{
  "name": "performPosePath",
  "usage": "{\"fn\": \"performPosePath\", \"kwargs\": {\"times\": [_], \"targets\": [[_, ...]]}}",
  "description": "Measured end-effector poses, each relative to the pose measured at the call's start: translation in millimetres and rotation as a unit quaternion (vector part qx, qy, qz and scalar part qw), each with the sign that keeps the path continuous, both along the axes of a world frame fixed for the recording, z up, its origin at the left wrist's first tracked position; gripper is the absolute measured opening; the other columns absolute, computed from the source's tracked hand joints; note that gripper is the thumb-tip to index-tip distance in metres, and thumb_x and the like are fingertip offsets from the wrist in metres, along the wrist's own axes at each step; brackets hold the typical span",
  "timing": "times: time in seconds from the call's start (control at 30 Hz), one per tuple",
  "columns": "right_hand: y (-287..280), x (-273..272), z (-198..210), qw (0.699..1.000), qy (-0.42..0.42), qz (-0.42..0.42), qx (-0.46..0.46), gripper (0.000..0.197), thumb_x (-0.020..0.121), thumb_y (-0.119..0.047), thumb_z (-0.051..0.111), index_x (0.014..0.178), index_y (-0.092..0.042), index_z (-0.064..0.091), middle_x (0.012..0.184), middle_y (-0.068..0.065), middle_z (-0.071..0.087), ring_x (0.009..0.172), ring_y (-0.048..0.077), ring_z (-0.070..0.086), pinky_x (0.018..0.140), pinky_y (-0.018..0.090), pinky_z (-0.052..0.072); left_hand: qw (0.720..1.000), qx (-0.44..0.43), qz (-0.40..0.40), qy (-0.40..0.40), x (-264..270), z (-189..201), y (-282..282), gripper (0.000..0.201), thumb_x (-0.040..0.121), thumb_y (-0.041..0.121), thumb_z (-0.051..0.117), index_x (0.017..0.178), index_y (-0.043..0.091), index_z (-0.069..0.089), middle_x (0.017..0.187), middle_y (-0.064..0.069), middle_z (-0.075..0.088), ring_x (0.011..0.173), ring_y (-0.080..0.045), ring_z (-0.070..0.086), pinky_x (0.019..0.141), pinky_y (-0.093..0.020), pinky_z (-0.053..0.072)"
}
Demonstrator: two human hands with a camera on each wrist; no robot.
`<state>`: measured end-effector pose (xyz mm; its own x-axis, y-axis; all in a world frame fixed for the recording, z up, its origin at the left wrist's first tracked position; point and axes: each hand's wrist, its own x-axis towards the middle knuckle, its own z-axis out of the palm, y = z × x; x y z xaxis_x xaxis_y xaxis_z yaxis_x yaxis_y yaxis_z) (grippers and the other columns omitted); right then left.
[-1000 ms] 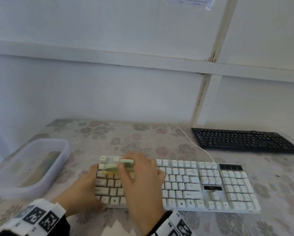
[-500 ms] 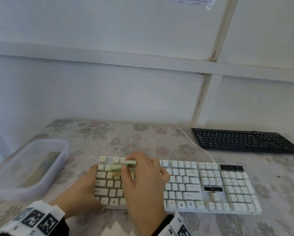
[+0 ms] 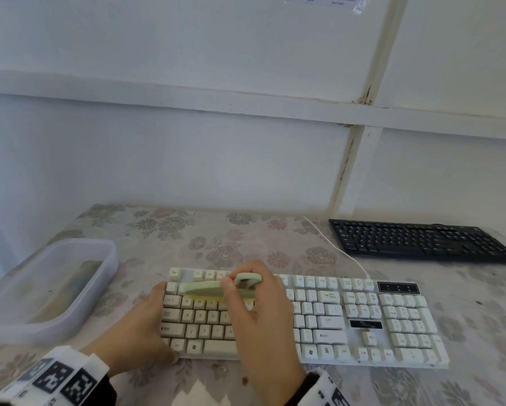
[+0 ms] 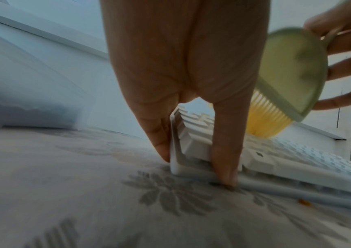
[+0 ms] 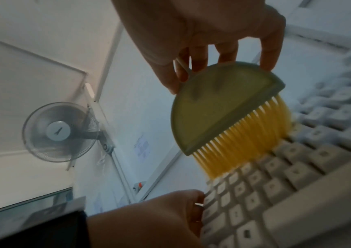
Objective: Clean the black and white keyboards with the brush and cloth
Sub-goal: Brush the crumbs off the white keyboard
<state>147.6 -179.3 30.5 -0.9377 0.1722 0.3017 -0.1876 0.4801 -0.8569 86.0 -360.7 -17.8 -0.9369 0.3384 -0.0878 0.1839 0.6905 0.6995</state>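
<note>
Head view: I am watching the right hand (image 3: 257, 315) pinching the pale green half-moon plastic brush (image 3: 216, 287), fingers curled round its small handle, yellow bristles (image 5: 242, 139) pressing into the upper-left key rows of the white full-size keyboard (image 3: 348, 315). Left hand (image 3: 146, 323) is bracing that keyboard's left end, thumb against the front edge and fingers against the side wall, none of them curling round it; left wrist view is confirming this (image 4: 183, 67). Black flat keyboard (image 3: 416, 240) is lying well apart at the far right of the floral tablecloth (image 3: 216, 238), untouched by either hand. Translucent plastic tub (image 3: 40, 288) is sitting left of the white keyboard, holding something dull green, possibly the cloth; I cannot tell.

Risks I am judging: crumbs (image 3: 245, 379) are already lying on the tablecloth near the front edge, so brushing toward me is likely scattering more there; bristles pushing hard could be lodging grit deeper between keys; bracing loosening would be letting the board skid rightward
</note>
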Motion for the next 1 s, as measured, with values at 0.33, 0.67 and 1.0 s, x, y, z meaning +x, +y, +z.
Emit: {"fn": "performPosePath", "kwargs": {"times": [0.33,0.67,1.0], "targets": [[24,6,4,0.998,0.019,-0.038,0.042,0.01,0.085,-0.049,0.046,0.088,-0.042,0.051,0.103,-0.029,0.051,0.099,-0.002,0.046,0.092,0.046,0.043,1.0,0.015,-0.015,0.006,2,4,1,0.096,0.04,0.046,0.068,0.124,0.039,0.021,0.119,0.025,0.041,0.106,0.009,0.046,0.078,-0.002,0.039],[40,9,4,0.996,0.02,-0.08,0.021,0.017,0.081,-0.055,0.043,0.09,-0.042,0.05,0.087,-0.015,0.059,0.088,0.003,0.053,0.089,0.049,0.044,1.0,0.024,-0.019,0.003,0,-2,-1,0.097,0.043,0.042,0.071,0.128,0.036,0.025,0.122,0.023,0.044,0.111,0.006,0.048,0.086,-0.007,0.04],[74,8,15,0.996,0.057,-0.052,-0.042,0.018,0.088,-0.015,0.062,0.076,-0.028,0.059,0.084,-0.016,0.061,0.076,0.005,0.056,0.062,0.01,0.043,1.0,0.013,-0.016,0.004,-1,-4,-3,0.095,0.046,0.034,0.074,0.126,0.04,0.023,0.121,0.026,0.042,0.113,0.004,0.047,0.087,-0.01,0.04]]}}
